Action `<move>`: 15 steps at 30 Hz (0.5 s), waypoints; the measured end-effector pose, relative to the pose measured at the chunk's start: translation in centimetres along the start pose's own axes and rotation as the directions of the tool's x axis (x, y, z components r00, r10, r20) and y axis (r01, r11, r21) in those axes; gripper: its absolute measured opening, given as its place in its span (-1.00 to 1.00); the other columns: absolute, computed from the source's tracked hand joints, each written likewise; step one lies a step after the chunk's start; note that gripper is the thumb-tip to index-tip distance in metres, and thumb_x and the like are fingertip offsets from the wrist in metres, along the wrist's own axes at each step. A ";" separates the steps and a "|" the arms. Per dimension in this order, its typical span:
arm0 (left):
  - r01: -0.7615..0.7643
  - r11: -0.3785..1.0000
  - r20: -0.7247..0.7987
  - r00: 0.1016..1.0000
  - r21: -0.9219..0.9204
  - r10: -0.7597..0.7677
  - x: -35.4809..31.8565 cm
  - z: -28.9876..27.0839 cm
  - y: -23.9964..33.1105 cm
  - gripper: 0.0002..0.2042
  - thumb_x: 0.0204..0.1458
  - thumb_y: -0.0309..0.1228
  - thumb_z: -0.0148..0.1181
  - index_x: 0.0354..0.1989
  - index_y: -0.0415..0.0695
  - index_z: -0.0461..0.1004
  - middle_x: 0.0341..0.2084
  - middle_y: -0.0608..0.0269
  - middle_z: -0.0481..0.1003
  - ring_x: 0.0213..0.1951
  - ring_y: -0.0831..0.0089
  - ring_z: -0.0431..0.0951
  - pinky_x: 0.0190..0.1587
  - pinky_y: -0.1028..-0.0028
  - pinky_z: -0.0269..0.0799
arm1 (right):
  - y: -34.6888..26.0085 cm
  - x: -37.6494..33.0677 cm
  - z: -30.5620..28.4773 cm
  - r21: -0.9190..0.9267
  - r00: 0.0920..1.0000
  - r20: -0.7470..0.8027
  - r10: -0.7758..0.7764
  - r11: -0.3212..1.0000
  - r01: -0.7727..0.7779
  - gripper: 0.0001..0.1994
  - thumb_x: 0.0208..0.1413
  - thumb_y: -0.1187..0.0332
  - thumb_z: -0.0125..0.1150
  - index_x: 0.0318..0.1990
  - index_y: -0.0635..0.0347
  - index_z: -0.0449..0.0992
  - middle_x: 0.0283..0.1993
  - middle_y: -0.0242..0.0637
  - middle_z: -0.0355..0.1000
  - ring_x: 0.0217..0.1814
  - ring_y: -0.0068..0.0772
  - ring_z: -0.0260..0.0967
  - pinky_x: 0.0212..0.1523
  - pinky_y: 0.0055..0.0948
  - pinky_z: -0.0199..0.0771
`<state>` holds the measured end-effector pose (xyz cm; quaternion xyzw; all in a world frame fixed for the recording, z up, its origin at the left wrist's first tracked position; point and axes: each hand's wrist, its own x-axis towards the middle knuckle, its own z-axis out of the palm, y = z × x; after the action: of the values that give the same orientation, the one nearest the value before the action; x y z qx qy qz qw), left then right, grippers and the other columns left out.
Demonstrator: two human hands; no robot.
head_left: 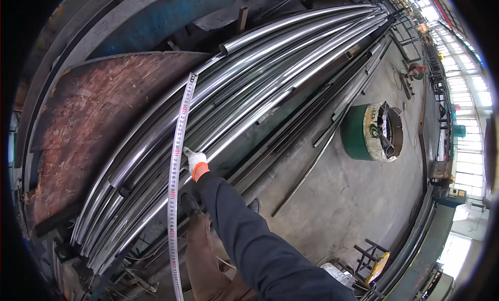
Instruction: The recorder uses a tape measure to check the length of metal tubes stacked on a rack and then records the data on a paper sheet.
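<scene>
workshop | concrete floor | steel tubes | right hand, seemingly on tape measure

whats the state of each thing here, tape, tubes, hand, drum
tape measure: extended, lying along the tubes
steel tubes: stacked lengthwise on the rack
right hand: gloved, resting on the tubes beside the tape
green drum: on its side on the floor, open end showing
left hand: not in view
</scene>
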<state>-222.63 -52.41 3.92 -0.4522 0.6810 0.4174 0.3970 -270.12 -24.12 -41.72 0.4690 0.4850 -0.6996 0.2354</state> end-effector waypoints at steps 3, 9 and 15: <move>-0.326 0.919 0.106 0.945 0.223 0.310 0.9 -0.9 1.0 -0.68 0.26 -0.36 0.31 0.06 -0.34 0.58 -0.18 0.21 0.64 -0.16 0.48 0.55 -0.06 0.43 0.50 | 0.8 1.2 -0.1 0.084 0.998 -0.055 -0.027 0.996 0.032 -0.37 0.09 0.00 0.54 -0.01 0.50 0.52 -0.19 -0.12 0.54 -0.29 -0.28 0.43 -0.23 -0.22 0.49; 0.183 0.982 -0.029 0.983 0.052 -0.181 1.0 -1.7 6.5 -0.69 0.25 -0.37 0.31 0.05 -0.35 0.58 -0.21 0.22 0.64 -0.18 0.49 0.56 -0.08 0.44 0.50 | 2.2 0.2 -3.4 0.149 0.999 -0.038 0.000 0.989 0.005 -0.50 0.16 0.09 0.50 0.04 0.32 0.52 -0.20 -0.25 0.56 -0.30 -0.39 0.49 -0.38 -0.25 0.58; 0.109 0.994 -0.016 0.994 -0.017 -0.110 2.3 -1.7 6.3 -0.69 0.23 -0.36 0.33 0.02 -0.35 0.59 -0.26 0.26 0.63 -0.27 0.54 0.52 -0.16 0.47 0.48 | 2.1 0.0 -4.1 0.218 0.993 0.107 -0.052 0.976 0.028 -0.62 0.18 0.14 0.49 -0.04 0.16 0.49 -0.20 -0.42 0.54 -0.33 -0.50 0.43 -0.37 -0.37 0.50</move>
<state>-229.49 -53.13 3.66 -0.4955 0.6552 0.3964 0.4099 -266.75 -21.34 -43.09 0.4421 0.4016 -0.7778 0.1958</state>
